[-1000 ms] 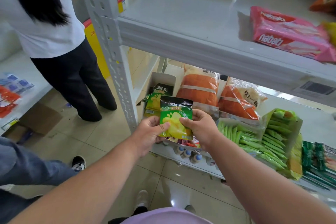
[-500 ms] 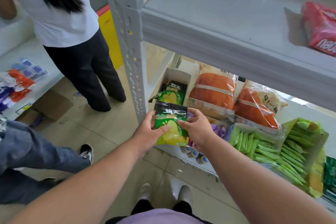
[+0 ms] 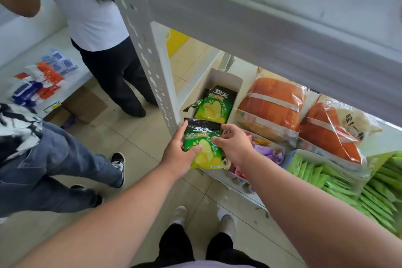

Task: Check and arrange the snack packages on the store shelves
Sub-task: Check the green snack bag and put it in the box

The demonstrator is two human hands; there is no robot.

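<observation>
A green and black snack pouch (image 3: 203,137) with a yellow fruit picture hangs in front of the lower shelf. My left hand (image 3: 177,154) grips its left edge, thumb on the front. My right hand (image 3: 233,144) is at its right edge, fingers curled on the pouch. Behind it, a white display box (image 3: 228,81) on the lower shelf holds more of the same green pouches (image 3: 214,105).
Two orange bags (image 3: 274,102) lie right of the box, with green sachets (image 3: 339,180) and small purple packets (image 3: 266,150) nearer. The perforated shelf post (image 3: 148,54) stands at the left. Two people stand left: dark trousers (image 3: 115,74), jeans (image 3: 43,159). A cardboard box (image 3: 84,104) sits on the floor.
The view has tilted down and left, so the upper shelf's pink packs are out of sight. The pouch has stayed in both hands, close to the display box.
</observation>
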